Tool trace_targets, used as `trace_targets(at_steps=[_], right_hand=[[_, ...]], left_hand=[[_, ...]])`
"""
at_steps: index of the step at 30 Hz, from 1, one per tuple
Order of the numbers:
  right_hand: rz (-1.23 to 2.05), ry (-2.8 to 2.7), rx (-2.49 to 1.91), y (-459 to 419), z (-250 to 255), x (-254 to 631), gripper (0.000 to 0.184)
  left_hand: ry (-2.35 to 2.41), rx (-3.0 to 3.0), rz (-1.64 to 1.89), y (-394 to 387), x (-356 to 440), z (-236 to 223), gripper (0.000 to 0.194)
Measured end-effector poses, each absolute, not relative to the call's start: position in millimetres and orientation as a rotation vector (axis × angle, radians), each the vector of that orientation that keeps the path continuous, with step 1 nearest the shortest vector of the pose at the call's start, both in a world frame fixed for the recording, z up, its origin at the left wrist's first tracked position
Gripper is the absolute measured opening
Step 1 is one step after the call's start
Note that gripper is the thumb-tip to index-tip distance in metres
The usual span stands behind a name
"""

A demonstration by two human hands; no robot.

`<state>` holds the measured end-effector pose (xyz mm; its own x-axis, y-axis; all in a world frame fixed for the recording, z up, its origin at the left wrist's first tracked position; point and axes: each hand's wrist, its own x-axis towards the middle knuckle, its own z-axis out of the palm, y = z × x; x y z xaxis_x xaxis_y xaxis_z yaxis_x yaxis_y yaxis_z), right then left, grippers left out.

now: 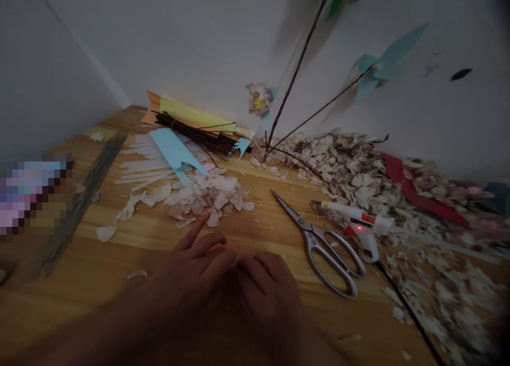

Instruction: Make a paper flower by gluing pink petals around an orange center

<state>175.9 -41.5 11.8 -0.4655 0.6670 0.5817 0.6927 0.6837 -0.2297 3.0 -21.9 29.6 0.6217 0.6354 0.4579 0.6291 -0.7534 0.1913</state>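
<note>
My left hand (191, 273) and my right hand (269, 291) meet low over the wooden table (119, 270). Their fingertips pinch together round a small orange piece (223, 246), mostly hidden by the fingers. My left index finger sticks out toward a heap of pale petal-like scraps (207, 193). Both hands are dark and a little blurred.
Steel scissors (322, 244) lie right of my hands, beside a white glue gun (364, 225) with a red light and black cord. Paper shreds (358, 169) pile up at the right. Dark twigs (195, 134), coloured paper sheets (187, 111), a blue strip (173, 149) and thin branches (295, 74) stand behind.
</note>
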Motion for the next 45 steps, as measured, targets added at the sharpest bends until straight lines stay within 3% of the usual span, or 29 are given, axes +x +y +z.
trace_targets(at_steps=[7,13,20,27,34,45], right_hand=[[-0.048,-2.265,-1.044,-42.3,10.8,175.3,0.03],[-0.027,-2.25,-1.024,-41.1,10.6,175.6,0.03],[-0.045,-2.254,-1.012,-40.8,7.0,175.1,0.028],[-0.071,-2.247,-1.03,-41.7,10.3,174.4,0.029],[-0.103,-2.222,-1.022,-40.8,11.0,174.3,0.032],[-0.073,-2.208,-1.007,-40.9,11.0,174.7,0.027]], left_hand=[[1.141,2.681,0.875,-24.0,1.8,34.5,0.024],[1.022,2.572,0.681,-23.7,2.2,35.6,0.028],[1.119,2.664,0.666,-20.9,4.7,32.1,0.02],[1.224,2.665,0.874,-22.9,4.7,36.3,0.022],[0.993,2.645,0.776,-25.4,0.6,32.0,0.038],[1.07,2.697,0.66,-20.8,6.0,37.3,0.026]])
